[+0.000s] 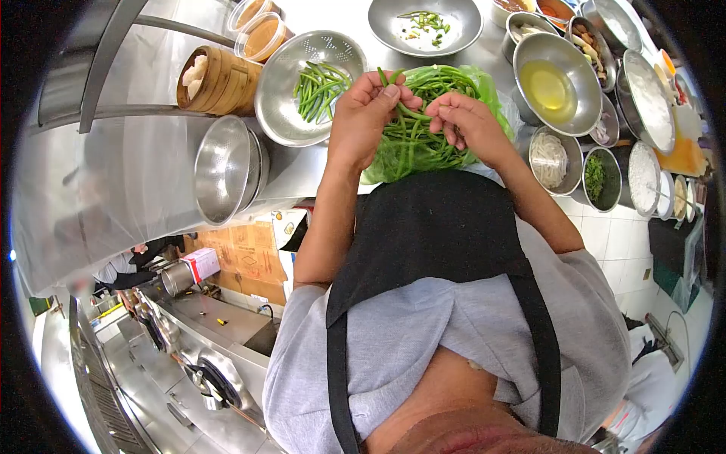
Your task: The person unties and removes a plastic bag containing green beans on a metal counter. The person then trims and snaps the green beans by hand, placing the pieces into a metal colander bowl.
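Observation:
Between my hands stretches a green bean [409, 113], above an open green plastic bag [488, 98] full of long green beans [408, 147]. My left hand [361, 115] is closed around the bean, its tip poking up past the thumb. My right hand [470, 125] has thumb and fingers pinched close to the bean's other end; what lies between those fingertips is too small to make out. Left of my left hand, a perforated steel colander [276, 106] holds cut bean pieces [321, 89]. Beyond the bag, a steel bowl [382, 23] contains short green trimmings [428, 29].
A bamboo steamer [231, 83] and tubs of orange sauce [263, 38] stand at the left. Stacked steel bowls [223, 170] sit at the counter's edge. To the right are a bowl of yellow liquid [548, 85], white strips [548, 160], chopped greens [595, 179] and several other containers.

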`<act>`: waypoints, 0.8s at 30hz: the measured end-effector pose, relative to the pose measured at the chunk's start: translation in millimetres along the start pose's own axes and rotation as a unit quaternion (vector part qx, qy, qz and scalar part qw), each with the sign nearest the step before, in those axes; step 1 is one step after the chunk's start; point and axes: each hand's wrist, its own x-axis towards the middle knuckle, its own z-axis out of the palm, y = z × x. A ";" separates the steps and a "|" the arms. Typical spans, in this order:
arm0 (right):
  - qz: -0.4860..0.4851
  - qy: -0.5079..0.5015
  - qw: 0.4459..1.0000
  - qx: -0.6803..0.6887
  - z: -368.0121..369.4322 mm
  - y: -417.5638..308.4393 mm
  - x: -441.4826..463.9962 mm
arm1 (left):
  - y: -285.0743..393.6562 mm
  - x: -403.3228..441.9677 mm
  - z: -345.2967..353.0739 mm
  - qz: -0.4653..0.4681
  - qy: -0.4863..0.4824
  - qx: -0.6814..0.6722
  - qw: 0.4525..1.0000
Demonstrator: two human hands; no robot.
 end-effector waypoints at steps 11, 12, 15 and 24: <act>-0.117 -0.003 0.977 -0.179 5.2 7.4 0.0 | 1.6 -13.8 20.5 0.115 -0.007 0.217 0.969; -0.129 0.027 0.974 -0.184 4.9 8.5 1.3 | 0.7 -15.2 23.1 0.146 0.001 0.206 0.968; -0.036 0.101 0.994 -0.017 -9.7 -3.0 5.6 | -0.3 -16.7 27.2 0.223 0.029 0.152 0.962; 0.001 -0.041 0.994 0.102 16.1 1.4 3.5 | -17.9 -0.5 24.8 0.176 0.052 -0.036 0.982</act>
